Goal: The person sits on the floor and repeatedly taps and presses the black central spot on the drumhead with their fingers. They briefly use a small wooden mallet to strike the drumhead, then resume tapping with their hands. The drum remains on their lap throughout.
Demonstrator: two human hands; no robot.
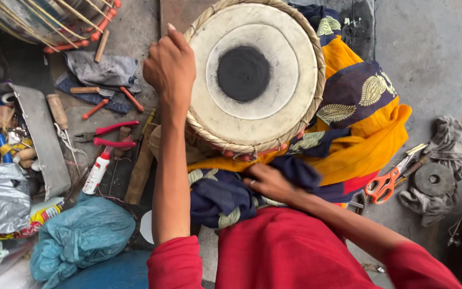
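Observation:
A round hand drum (255, 75) with a pale skin, a black centre spot and a braided rim rests on a yellow and navy cloth (359, 123) over my lap. My left hand (170, 67) grips the drum's left rim, fingers curled over the edge. Below the drum, my right hand (270, 182) presses into the navy part of the cloth under its near edge, with a ring on one finger. Red sleeves cover both my arms near the bottom.
On the floor at left lie red-handled pliers (108, 135), a white glue bottle (97, 171), wooden-handled tools (57, 109), a metal tray of small tools (38, 134) and a teal bag (84, 235). Orange-handled scissors (385, 182) and a round metal disc (434, 179) lie right.

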